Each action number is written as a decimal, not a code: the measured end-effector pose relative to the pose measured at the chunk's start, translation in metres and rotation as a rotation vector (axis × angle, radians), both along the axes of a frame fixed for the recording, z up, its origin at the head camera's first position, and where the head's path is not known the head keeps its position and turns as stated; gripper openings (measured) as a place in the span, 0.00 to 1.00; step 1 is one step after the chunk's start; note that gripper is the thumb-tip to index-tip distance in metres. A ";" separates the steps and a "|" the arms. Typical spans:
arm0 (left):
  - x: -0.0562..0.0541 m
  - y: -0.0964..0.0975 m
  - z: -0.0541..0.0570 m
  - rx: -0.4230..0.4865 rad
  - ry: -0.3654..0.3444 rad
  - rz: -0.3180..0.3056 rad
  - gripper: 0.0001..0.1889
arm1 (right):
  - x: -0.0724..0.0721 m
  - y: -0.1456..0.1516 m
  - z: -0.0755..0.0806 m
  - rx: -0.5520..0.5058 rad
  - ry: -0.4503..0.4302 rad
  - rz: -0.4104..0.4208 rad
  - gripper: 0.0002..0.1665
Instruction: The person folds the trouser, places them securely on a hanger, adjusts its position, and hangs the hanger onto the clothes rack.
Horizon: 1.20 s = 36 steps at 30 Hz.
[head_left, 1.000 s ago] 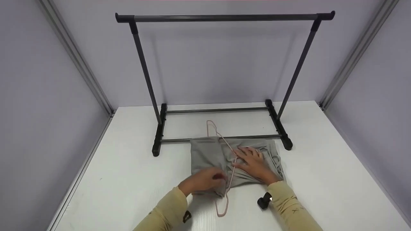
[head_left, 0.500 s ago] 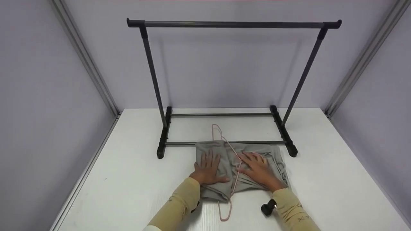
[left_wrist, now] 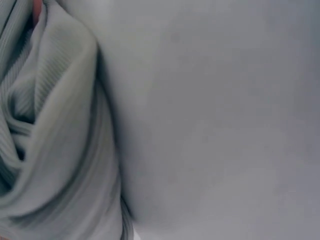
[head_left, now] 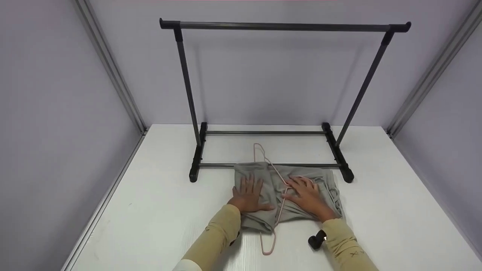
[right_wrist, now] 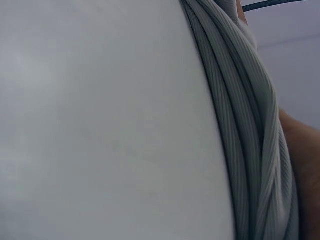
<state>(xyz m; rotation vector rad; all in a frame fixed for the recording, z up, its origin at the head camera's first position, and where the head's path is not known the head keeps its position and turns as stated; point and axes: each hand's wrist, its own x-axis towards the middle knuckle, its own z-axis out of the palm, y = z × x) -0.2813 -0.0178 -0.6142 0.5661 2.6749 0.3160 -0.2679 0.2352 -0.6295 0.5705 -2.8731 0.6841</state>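
Observation:
A grey garment (head_left: 260, 222) of ribbed fabric lies folded on the table, its left part turned over in a flap. A thin pink clothes hanger (head_left: 278, 173) lies sideways on it, with its hook and lower end partly hidden by the cloth. My left hand (head_left: 248, 197) presses flat on the flap, fingers spread. My right hand (head_left: 308, 197) rests on the right part of the garment, fingertips over the hanger. The left wrist view catches layered garment folds (left_wrist: 65, 130). In the right wrist view the garment's stacked edge (right_wrist: 250, 135) lies beside part of the hand.
A dark clothes rack (head_left: 286, 26) stands at the back, and the garment's far edge meets its front base bar (head_left: 218, 165). White table (head_left: 162, 210) surrounds the cloth. Pale walls (head_left: 67, 94) close in the sides and back. A black wrist camera (head_left: 317, 239) sits under the right sleeve.
One second ago my left hand was curled at the flap's right edge; it then moved back and flattened on the flap. My right hand stays in place. The head view has shifted slightly.

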 end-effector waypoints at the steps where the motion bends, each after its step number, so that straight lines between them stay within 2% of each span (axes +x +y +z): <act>1: -0.002 0.000 0.001 -0.001 0.007 0.004 0.61 | -0.003 0.000 0.001 -0.005 0.003 0.001 0.38; 7: -0.013 0.000 0.007 0.007 0.033 0.010 0.61 | -0.016 0.002 0.009 -0.038 0.002 -0.001 0.38; 10: -0.016 0.001 0.008 0.012 0.024 0.012 0.60 | -0.018 0.006 0.012 -0.088 -0.045 0.028 0.40; 14: -0.016 0.001 0.007 0.014 0.047 0.011 0.60 | -0.020 0.009 0.014 -0.151 -0.102 0.049 0.41; 18: -0.013 0.002 0.007 0.011 0.067 0.001 0.58 | -0.019 0.009 0.013 -0.156 -0.084 0.034 0.38; 21: -0.007 0.001 0.014 0.029 0.060 0.008 0.57 | -0.017 0.008 0.009 -0.118 -0.049 0.012 0.35; 24: -0.005 0.001 0.013 0.041 0.049 0.016 0.57 | -0.014 0.007 0.009 -0.091 -0.036 -0.004 0.33; 25: -0.004 0.001 0.013 0.041 0.038 0.019 0.58 | -0.013 0.006 0.010 -0.085 -0.031 -0.007 0.32; 27: -0.005 0.001 0.006 0.044 0.032 0.023 0.58 | -0.013 0.003 0.014 -0.072 -0.036 -0.004 0.30; 31: -0.001 -0.003 -0.005 0.087 0.037 0.028 0.59 | -0.010 -0.004 0.025 0.020 -0.019 0.008 0.28; 33: 0.004 -0.005 -0.005 0.107 0.033 0.021 0.58 | -0.007 -0.005 0.030 0.043 -0.015 0.016 0.28; 36: 0.010 -0.007 0.004 0.107 0.029 0.009 0.56 | -0.005 -0.007 0.039 0.047 0.027 0.032 0.28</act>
